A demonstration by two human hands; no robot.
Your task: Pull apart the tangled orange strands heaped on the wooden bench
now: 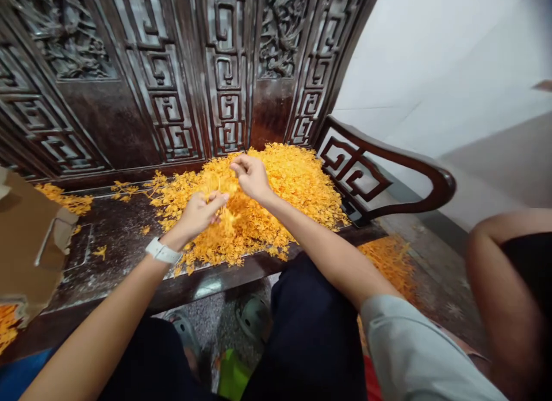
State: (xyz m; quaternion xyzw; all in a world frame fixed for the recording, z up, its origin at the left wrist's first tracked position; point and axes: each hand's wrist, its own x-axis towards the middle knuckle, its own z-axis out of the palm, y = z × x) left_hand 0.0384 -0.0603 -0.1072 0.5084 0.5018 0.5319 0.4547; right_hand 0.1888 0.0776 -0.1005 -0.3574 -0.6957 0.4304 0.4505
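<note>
A large heap of yellow-orange artificial flower pieces [297,188] lies on a dark wooden bench [125,223]. My left hand [199,214], with a white watch on the wrist, is closed in a pinch over the near left part of the heap. Between its thumb and fingers is a yellow flower sprig [225,222], blurred against the pile. Slightly higher and to the right, my right hand [253,177] has its fingers curled together above the heap. Whatever those fingertips hold is too small to make out.
A cardboard box [30,240] stands on the bench at left, with loose flower pieces around it. Carved backrest panels [168,91] rise behind; a curved armrest [388,159] bounds the right. More orange pieces [390,266] lie beyond the bench. Another person's bare limb [500,286] is at right.
</note>
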